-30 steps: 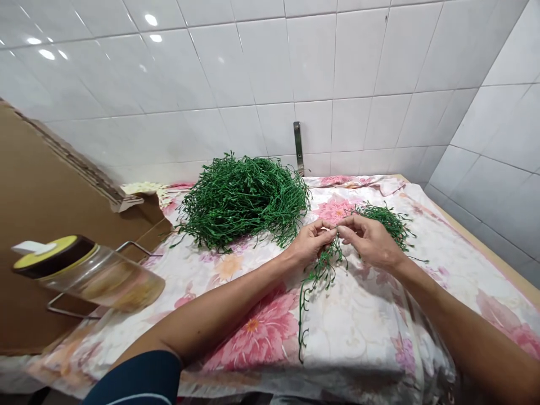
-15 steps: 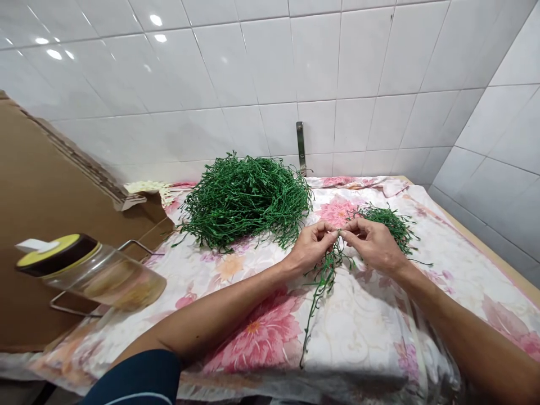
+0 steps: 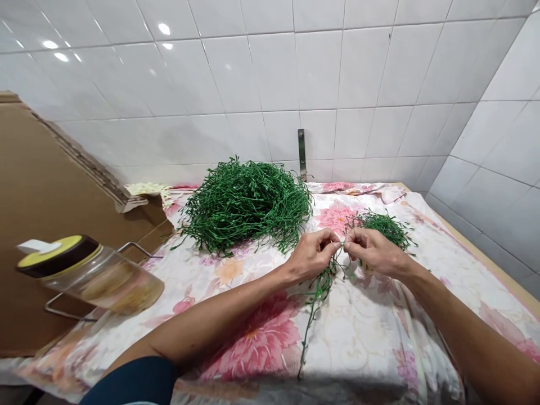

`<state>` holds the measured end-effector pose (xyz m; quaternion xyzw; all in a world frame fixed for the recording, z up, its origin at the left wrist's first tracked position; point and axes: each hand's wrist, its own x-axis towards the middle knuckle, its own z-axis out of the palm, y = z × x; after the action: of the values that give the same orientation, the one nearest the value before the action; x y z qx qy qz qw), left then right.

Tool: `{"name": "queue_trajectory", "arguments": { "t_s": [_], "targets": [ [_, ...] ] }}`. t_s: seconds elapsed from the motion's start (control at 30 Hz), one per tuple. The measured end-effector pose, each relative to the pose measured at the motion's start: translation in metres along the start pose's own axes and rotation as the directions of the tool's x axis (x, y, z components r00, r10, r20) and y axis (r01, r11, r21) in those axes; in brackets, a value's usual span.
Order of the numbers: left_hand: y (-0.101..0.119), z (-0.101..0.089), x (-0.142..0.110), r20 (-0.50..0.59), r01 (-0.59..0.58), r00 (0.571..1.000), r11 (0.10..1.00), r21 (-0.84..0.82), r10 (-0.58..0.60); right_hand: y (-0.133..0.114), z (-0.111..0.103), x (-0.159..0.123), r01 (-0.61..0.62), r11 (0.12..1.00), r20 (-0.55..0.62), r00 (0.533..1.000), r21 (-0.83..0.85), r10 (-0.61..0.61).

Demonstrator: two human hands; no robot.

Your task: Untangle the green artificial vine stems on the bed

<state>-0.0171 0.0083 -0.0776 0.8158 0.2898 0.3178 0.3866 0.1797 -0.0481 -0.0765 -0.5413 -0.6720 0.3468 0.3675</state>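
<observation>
- Thin, dark-green, plastic-looking strand cluster with small forked tips [image 3: 324, 284]: right of centre in the frame, hanging below the fingers, one long stem trailing toward the lower edge.
- Left hand [image 3: 312, 253]: grip pinching the cluster's upper end, thumb against forefinger.
- Right hand [image 3: 375, 252]: grip also pinched, just beside the left; seems to have a fine strand end. Exact contact too small to make out.
- Handling, by judgement: very light; springy stems, bendable rather than stiff; smooth, perhaps a little slippery at fingertip scale. Side twigs likely to snag on one another; thin joints could snap under a hard tug.
- Best hold, probably: bare stem near the top, fingertips only, clear of the forked tips.
- Large tangled green heap of like strands [image 3: 248, 205]: centre of frame. Smaller green pile [image 3: 386, 228]: right of centre, behind the right hand.
- All on a bench under white cloth with pink flowers [image 3: 358, 332].
</observation>
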Motion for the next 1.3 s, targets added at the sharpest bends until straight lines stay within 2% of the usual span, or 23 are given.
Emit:
{"name": "queue_trajectory", "arguments": {
  "t_s": [0.07, 0.17, 0.27, 0.37, 0.43, 0.53, 0.63, 0.77, 0.9, 0.97, 1.1, 1.3],
  "targets": [
    [0.003, -0.002, -0.002, 0.011, -0.033, 0.999, 0.987, 0.157, 0.032, -0.002, 0.002, -0.001, 0.047, 0.974, -0.054, 0.997, -0.220, -0.060],
    [0.006, -0.002, -0.005, 0.018, -0.069, 0.998, 0.934, 0.351, 0.067, -0.007, 0.009, -0.003, 0.108, 0.850, -0.116, 0.974, -0.516, -0.194],
    [0.008, -0.004, -0.005, 0.038, -0.103, 0.995, 0.894, 0.436, 0.096, -0.011, 0.015, -0.006, 0.127, 0.739, -0.112, 0.958, -0.662, -0.265],
    [0.012, -0.008, -0.005, 0.090, -0.143, 0.989, 0.890, 0.433, 0.115, -0.014, 0.015, -0.010, 0.093, 0.686, -0.109, 0.963, -0.722, -0.246],
    [0.013, -0.012, -0.003, 0.124, -0.129, 0.988, 0.929, 0.348, 0.090, -0.016, 0.012, -0.012, 0.114, 0.722, -0.098, 0.964, -0.682, -0.245],
    [0.009, -0.016, 0.002, 0.157, 0.007, 0.987, 0.999, 0.054, -0.016, -0.017, 0.005, -0.012, 0.167, 0.873, -0.093, 0.968, -0.458, -0.234],
    [0.001, -0.015, 0.008, 0.199, 0.161, 0.973, 0.959, -0.234, -0.115, -0.015, 0.000, -0.010, 0.143, 0.962, -0.124, 0.977, -0.234, -0.176],
    [-0.006, -0.011, 0.011, 0.204, 0.227, 0.967, 0.877, -0.423, -0.152, -0.011, -0.001, -0.007, 0.151, 0.988, -0.163, 0.974, -0.039, -0.156],
    [-0.007, -0.010, 0.010, 0.158, 0.195, 0.978, 0.883, -0.427, -0.139, -0.014, 0.006, -0.005, 0.037, 0.993, -0.110, 0.994, 0.116, -0.025],
    [-0.006, -0.010, 0.010, 0.126, 0.174, 0.983, 0.892, -0.418, -0.133, -0.016, 0.011, -0.005, -0.011, 0.991, -0.132, 0.991, 0.131, 0.028],
    [-0.004, -0.008, 0.008, 0.091, 0.155, 0.988, 0.895, -0.418, -0.128, -0.020, 0.016, -0.004, -0.041, 0.995, -0.231, 0.971, 0.089, 0.060],
    [-0.004, -0.005, 0.007, 0.041, 0.106, 0.994, 0.921, -0.374, -0.098, -0.020, 0.014, -0.005, -0.034, 0.988, -0.239, 0.968, 0.149, 0.069]
  ]
}}
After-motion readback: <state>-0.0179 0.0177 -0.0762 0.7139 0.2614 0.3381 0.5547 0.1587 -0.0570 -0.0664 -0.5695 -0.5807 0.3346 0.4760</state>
